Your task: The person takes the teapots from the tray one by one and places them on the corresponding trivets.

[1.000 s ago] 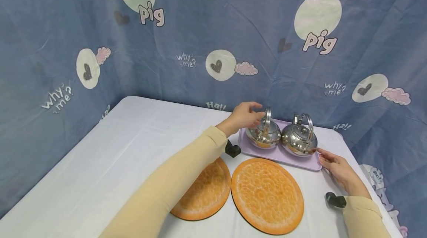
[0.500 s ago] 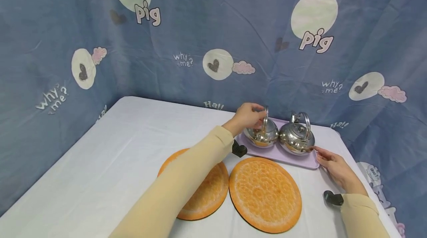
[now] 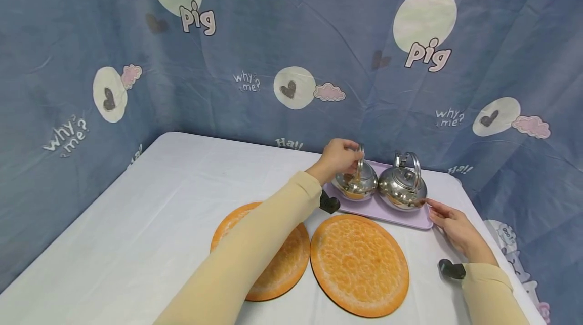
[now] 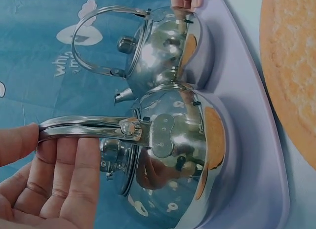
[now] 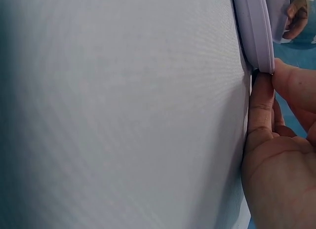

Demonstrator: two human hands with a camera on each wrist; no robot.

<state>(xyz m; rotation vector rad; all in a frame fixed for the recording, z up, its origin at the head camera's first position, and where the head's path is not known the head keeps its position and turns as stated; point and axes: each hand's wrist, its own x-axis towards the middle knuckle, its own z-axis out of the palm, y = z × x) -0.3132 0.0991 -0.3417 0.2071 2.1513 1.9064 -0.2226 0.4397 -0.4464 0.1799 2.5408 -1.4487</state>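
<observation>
Where a blue fabric backdrop (image 3: 255,16) with printed pigs, clouds and lettering fills the upper half of the frame, a white-covered worktop (image 3: 191,188) extends beneath it. Two cream sleeves enter from the lower edge: the left sleeve (image 3: 255,244) at lower centre, the right sleeve (image 3: 489,289) at lower right. Two round orange mats with a bread-like pattern lie side by side: the left mat (image 3: 291,259), partly covered by the sleeve, and the right mat (image 3: 360,264). Right of centre lies a rectangular lilac tray (image 3: 371,209) carrying two rounded, polished-metal kettles, the left kettle (image 3: 360,187) and the right kettle (image 3: 401,191), both upright with arched handles. The left grip (image 3: 338,157) pinches the left kettle's handle, thumb opposed to fingers. The right grip (image 3: 455,226) pinches the tray's near right corner between thumb and finger. Smallest are two black wrist pieces (image 3: 329,202), one at each cuff.
</observation>
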